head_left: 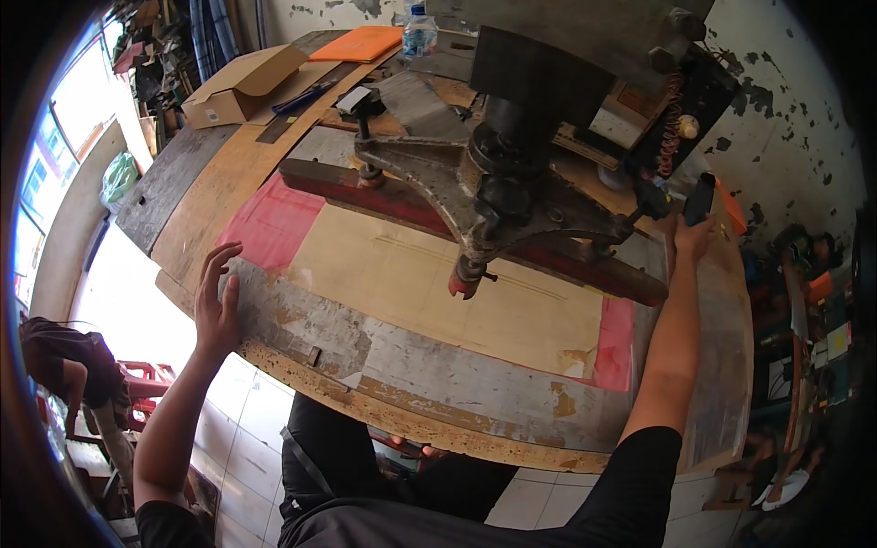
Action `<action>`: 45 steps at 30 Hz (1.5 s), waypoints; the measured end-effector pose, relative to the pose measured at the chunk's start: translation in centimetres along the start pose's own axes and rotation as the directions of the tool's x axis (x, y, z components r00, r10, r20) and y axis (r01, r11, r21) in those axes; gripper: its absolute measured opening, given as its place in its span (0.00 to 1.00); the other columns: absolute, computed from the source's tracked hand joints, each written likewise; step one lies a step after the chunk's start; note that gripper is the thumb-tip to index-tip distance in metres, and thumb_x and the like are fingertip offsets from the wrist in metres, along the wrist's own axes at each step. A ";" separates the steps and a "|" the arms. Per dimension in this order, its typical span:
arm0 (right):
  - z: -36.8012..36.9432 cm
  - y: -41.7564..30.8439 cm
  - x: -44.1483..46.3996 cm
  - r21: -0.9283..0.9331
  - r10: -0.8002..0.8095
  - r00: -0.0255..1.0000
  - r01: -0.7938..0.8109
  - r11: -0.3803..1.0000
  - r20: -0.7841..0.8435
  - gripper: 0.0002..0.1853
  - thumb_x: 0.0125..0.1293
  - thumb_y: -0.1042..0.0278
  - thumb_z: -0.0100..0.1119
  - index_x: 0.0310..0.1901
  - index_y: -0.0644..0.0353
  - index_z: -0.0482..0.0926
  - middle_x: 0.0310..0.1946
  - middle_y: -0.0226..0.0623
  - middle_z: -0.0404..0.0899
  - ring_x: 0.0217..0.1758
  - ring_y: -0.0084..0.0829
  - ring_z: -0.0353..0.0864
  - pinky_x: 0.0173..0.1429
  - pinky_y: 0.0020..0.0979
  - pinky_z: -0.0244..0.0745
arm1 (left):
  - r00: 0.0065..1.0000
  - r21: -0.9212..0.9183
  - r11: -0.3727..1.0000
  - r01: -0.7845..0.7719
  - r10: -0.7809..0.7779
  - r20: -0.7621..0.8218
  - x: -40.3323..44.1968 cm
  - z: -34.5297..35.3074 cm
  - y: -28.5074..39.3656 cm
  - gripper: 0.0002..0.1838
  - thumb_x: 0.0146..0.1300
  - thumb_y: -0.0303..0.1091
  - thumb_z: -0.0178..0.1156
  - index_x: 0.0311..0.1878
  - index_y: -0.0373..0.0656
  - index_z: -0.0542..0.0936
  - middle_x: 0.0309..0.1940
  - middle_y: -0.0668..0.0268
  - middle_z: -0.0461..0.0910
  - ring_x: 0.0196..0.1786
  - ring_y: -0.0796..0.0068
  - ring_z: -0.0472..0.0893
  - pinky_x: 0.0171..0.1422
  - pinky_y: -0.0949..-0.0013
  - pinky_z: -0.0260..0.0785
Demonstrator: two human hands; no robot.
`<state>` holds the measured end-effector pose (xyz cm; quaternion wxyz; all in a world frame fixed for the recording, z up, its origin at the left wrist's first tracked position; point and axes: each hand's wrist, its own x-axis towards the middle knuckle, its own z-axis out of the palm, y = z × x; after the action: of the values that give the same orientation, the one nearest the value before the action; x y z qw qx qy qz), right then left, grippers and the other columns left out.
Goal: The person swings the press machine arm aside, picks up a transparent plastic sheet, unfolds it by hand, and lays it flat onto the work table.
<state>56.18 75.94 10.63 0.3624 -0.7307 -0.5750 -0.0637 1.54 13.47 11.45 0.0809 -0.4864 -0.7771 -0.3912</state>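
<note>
My left hand (217,310) is raised at the left front edge of the worktable, fingers stretched and apart, with nothing in it. Close to its fingertips lies the red left end (274,224) of a long sheet. The sheet's tan middle (429,279) has thin parallel lines across it. Above it stands a cast-metal machine head (498,187) with spreading arms and a long dark red bar (402,203). On the right, my right hand (696,236) is closed around a black handle (699,199). What that handle joins to is partly hidden.
An open cardboard box (245,84), an orange folder (358,42) and a water bottle (420,35) are at the back left. A coiled red hose (671,128) hangs at the back right. Another person (78,374) is at the far left. Shelving stands on the right.
</note>
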 end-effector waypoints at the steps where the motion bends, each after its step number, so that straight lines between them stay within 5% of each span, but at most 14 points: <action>1: 0.0 0.0 -0.1 -0.001 -0.004 1.000 0.004 1.000 -0.003 0.42 0.67 0.50 0.71 0.74 0.56 0.58 0.66 0.63 0.64 0.62 0.58 0.78 0.63 0.50 0.78 | 1.000 0.002 1.000 0.001 -0.001 0.001 0.0 -0.1 0.1 0.28 0.77 0.51 0.46 0.66 0.39 0.76 0.66 0.53 0.76 0.70 0.53 0.75 0.73 0.52 0.64; 29: -0.6 -0.3 -0.5 0.015 -0.042 0.998 0.043 0.999 -0.036 0.42 0.66 0.54 0.72 0.73 0.58 0.58 0.65 0.63 0.64 0.64 0.60 0.75 0.67 0.50 0.75 | 1.000 0.009 1.000 0.012 -0.012 0.003 0.0 0.0 0.1 0.29 0.78 0.54 0.46 0.66 0.39 0.76 0.66 0.52 0.76 0.71 0.53 0.75 0.73 0.52 0.64; 40: 1.4 1.1 1.3 0.055 -0.054 0.988 0.046 0.997 0.146 0.40 0.66 0.53 0.71 0.73 0.62 0.63 0.72 0.54 0.67 0.74 0.50 0.70 0.75 0.47 0.69 | 1.000 -0.013 1.000 0.026 -0.025 0.011 0.0 0.0 0.1 0.30 0.77 0.55 0.45 0.66 0.39 0.75 0.66 0.52 0.76 0.71 0.54 0.74 0.74 0.53 0.64; 45: 1.9 1.3 1.3 0.095 -0.108 0.990 0.099 0.991 0.096 0.41 0.67 0.52 0.69 0.75 0.63 0.62 0.73 0.52 0.68 0.76 0.49 0.68 0.78 0.47 0.65 | 1.000 -0.012 1.000 0.012 -0.012 0.026 0.1 -0.2 0.3 0.30 0.78 0.55 0.45 0.65 0.39 0.76 0.66 0.52 0.76 0.71 0.53 0.74 0.73 0.53 0.64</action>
<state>57.17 78.05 9.26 0.3614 -0.6853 -0.6320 -0.0194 1.69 13.45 11.84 0.0657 -0.4873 -0.7786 -0.3899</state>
